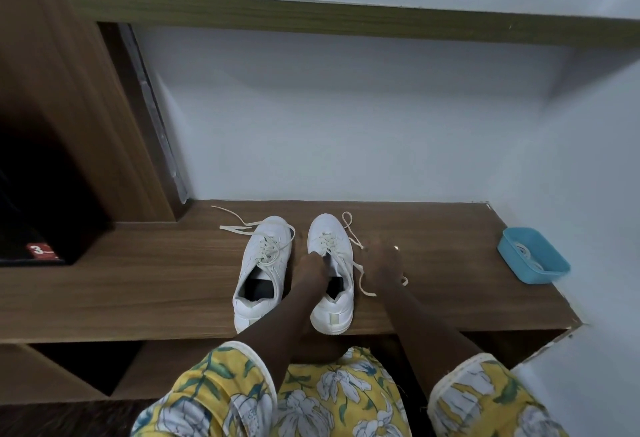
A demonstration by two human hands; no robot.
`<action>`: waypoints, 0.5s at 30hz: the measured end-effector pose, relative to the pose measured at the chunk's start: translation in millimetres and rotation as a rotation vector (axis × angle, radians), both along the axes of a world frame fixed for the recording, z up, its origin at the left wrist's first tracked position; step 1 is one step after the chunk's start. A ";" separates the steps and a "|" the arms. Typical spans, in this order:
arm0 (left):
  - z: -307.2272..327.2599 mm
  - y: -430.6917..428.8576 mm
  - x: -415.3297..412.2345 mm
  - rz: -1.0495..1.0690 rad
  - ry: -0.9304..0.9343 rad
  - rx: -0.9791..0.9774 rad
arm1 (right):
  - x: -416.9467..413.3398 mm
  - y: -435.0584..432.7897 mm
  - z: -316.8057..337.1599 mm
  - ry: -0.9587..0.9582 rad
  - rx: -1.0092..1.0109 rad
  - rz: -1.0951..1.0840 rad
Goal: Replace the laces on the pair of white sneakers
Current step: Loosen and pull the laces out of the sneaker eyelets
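Observation:
Two white sneakers stand side by side on a wooden bench (138, 280), toes pointing to the wall. The left sneaker (263, 263) has its cream lace loose, ends trailing to the upper left. My left hand (311, 268) pinches the lace at the tongue of the right sneaker (330, 239). My right hand (384, 265), blurred, holds that sneaker's loose lace (360, 275) just right of the shoe; a ring shows on one finger. The lace's other end (348, 220) loops on the bench by the toe.
A blue plastic tray (533, 254) holding white laces sits at the bench's right end, near the wall. A dark cabinet opening (41, 215) lies to the left. A wooden shelf (346, 21) runs overhead. My floral yellow sleeves fill the bottom.

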State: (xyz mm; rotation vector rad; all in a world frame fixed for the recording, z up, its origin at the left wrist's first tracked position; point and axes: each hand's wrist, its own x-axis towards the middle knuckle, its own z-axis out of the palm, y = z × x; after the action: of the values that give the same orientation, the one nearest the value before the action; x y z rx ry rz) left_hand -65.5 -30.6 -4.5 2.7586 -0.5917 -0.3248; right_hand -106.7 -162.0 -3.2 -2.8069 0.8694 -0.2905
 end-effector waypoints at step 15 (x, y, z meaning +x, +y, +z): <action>-4.4 -12.8 7.7 -0.174 -0.170 -0.046 | -1.6 31.1 -12.2 0.078 0.001 0.282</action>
State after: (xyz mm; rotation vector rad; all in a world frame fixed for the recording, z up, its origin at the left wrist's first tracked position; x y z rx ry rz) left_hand -57.8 -43.4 -8.9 2.7131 -0.8742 -0.1121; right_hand -108.3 -130.9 -15.4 -2.9069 0.4758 -0.1383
